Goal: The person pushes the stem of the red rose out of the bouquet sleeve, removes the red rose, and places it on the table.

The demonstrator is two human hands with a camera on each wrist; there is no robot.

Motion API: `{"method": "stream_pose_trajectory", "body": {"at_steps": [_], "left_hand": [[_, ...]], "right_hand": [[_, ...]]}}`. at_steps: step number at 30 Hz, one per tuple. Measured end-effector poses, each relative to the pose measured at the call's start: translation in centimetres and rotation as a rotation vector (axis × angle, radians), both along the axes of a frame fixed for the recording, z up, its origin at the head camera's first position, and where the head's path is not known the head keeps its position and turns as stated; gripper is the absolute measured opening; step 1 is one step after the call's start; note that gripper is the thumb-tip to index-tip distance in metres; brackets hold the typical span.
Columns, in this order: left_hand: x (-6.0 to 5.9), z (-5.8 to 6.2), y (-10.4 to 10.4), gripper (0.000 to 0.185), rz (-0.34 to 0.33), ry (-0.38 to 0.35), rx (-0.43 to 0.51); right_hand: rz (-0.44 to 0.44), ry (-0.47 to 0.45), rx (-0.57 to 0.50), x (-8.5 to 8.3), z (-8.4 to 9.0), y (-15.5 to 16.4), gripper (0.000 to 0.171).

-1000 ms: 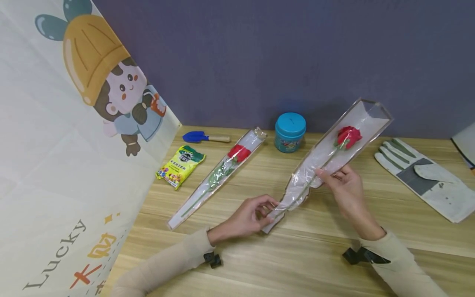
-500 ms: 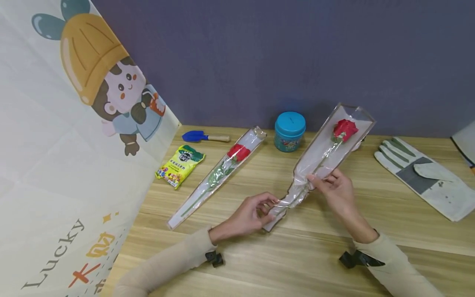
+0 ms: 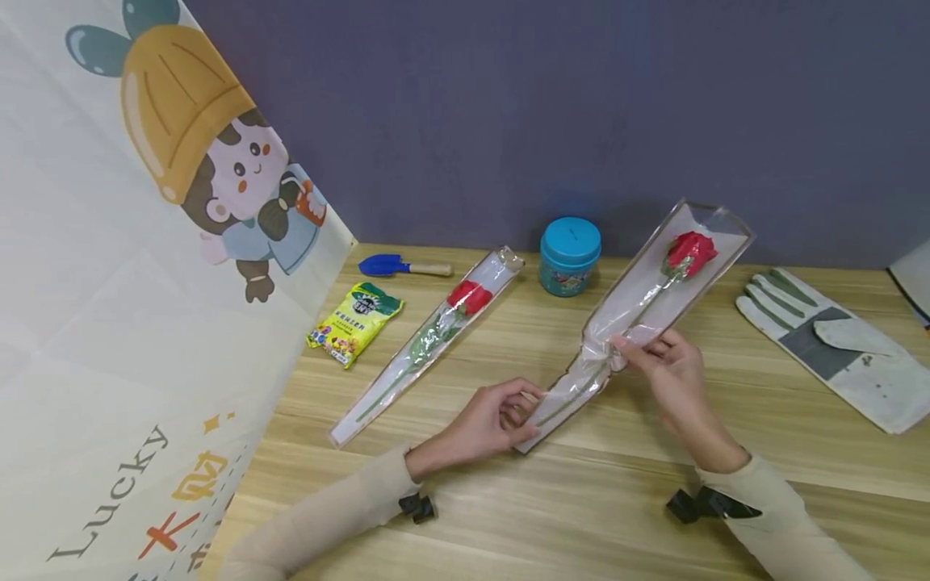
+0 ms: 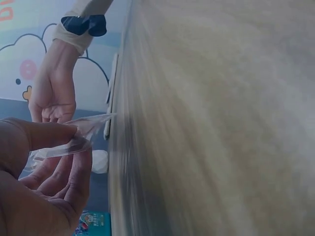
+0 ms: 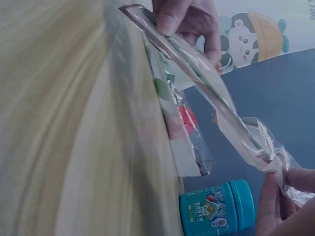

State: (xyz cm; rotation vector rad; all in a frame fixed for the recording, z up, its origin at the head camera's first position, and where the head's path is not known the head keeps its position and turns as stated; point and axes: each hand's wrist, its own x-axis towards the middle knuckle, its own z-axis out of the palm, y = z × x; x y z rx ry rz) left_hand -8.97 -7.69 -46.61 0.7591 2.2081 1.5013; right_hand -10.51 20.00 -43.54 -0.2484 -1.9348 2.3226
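My left hand (image 3: 487, 421) reached in from the lower left, forearm slanting up across the table (image 3: 596, 516), thumb on one side and bent fingers on the other, nipping the narrow stem end of a wrapped rose (image 3: 639, 300). My right hand (image 3: 674, 378) came up from the lower right, leaning leftward, its thumb and fingers pinching the clear sleeve near the middle, where the film bunched and creased. Both grips were closed down to the thin wrapping between them. I held the rose aslant above the tabletop, bloom upper right and stem lower left. A second wrapped rose (image 3: 429, 343) lay left of it on the table, and a blue jar (image 3: 569, 257) stood behind, between the two flowers.
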Motion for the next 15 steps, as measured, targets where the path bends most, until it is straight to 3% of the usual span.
{"method": "stream_pose_trajectory", "body": {"at_steps": [9,15], "left_hand": [[0.1,0.5,-0.1,0.04,0.02,-0.003,-0.002],[-0.1,0.6,-0.1,0.045,0.003,-0.044,-0.005]], "right_hand": [[-0.046,0.12,-0.267,-0.7,1.4,1.8,0.019],[-0.017,0.142,-0.249,-0.8,1.9,2.4,0.021]]}}
